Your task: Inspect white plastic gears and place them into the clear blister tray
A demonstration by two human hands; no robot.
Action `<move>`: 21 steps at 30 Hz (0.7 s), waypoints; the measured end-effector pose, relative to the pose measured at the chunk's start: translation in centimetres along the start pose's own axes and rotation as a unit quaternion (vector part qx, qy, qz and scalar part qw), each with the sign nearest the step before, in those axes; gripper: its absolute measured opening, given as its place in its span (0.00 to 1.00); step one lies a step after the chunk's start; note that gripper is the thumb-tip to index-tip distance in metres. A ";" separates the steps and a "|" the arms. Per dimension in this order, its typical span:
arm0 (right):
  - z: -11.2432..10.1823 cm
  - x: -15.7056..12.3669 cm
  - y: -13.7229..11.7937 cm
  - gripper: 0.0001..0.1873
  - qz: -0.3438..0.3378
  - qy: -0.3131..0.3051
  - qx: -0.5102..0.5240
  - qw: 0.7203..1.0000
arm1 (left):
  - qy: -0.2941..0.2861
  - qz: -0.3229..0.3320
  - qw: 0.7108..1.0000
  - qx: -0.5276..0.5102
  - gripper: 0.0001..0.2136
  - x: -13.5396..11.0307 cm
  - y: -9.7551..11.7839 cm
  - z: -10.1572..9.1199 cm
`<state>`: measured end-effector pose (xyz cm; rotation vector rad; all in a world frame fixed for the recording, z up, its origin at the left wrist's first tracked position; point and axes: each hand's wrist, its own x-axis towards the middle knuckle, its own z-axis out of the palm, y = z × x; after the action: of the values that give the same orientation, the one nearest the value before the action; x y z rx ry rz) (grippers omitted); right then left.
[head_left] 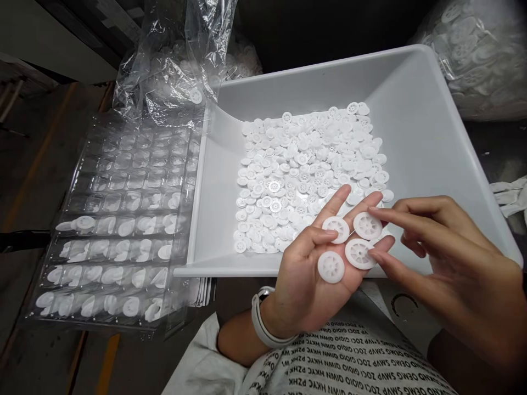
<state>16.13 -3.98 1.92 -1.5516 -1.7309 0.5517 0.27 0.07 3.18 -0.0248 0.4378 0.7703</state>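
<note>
My left hand (313,269) lies palm up in front of the white tray (415,126), fingers spread, with several white plastic wheel discs (331,267) resting on the palm and fingers; the thumb presses on one disc. My right hand (448,258) reaches in from the right, fingers extended, fingertips touching the discs nearest the left fingertips. Behind the hands, a heap of the same white discs (308,170) covers the tray floor. A clear blister tray (119,236) sits to the left, its nearer rows filled with discs.
A crumpled clear plastic bag (177,60) stands behind the blister tray. Another bag full of white discs (481,49) sits at the top right. White cloth (513,195) lies at the right edge. A printed fabric (349,356) covers my lap.
</note>
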 end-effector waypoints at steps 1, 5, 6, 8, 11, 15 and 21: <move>0.1 -0.1 0.1 0.22 0.006 0.001 0.011 1.000 | 0.002 -0.002 1.000 -0.002 0.29 0.0 0.0 0.0; 0.3 -0.2 0.3 0.22 0.021 0.001 0.032 0.999 | 0.004 -0.005 1.000 -0.003 0.29 0.1 0.0 -0.1; 0.3 -0.2 0.2 0.23 0.028 -0.002 0.037 0.999 | 0.002 -0.006 1.000 -0.002 0.29 0.2 0.0 -0.1; 0.3 -0.2 0.0 0.23 0.046 -0.008 0.048 0.998 | -0.003 -0.008 1.000 -0.002 0.29 0.3 0.0 -0.2; 0.3 -0.2 -0.2 0.25 0.066 -0.015 0.071 0.995 | -0.004 -0.006 1.000 -0.007 0.29 0.4 -0.1 -0.4; 0.3 -0.3 -0.2 0.29 0.092 -0.016 0.109 0.990 | -0.004 -0.008 1.000 -0.014 0.29 0.5 -0.1 -0.4; 0.1 -0.4 -0.2 0.31 0.095 0.026 0.170 0.981 | -0.012 -0.008 1.000 0.004 0.29 0.5 0.0 -0.4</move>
<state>15.88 -4.41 1.93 -1.4745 -1.3717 0.8470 0.40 0.32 2.63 -0.0122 0.4172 0.7524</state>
